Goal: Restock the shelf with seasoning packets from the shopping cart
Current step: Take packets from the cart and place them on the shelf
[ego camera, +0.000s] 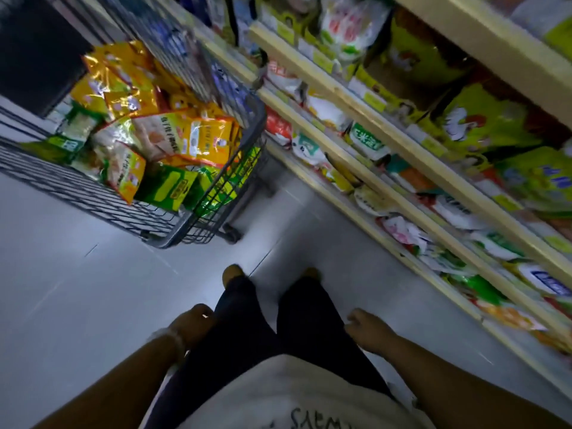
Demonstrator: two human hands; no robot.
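I am standing in the aisle looking down at my legs and the pale tiled floor (pixel 93 305), and the picture is blurred. My left hand (pixel 193 325) hangs by my left thigh with the fingers loosely curled and nothing in it; a pale band sits at that wrist. My right hand (pixel 365 331) hangs by my right thigh, fingers also loosely curled, holding nothing. The shopping cart (pixel 216 209) stands ahead of me and to my left, well apart from both hands, its near corner pointing toward my feet. Inside it the seasoning packets (pixel 185 140) lie heaped, yellow and orange ones on top, green ones lower down against the wire wall. The shelf (pixel 387 134) runs along my right side in several wooden tiers, just beside the cart, its rows filled with white, green and yellow bags I cannot read.
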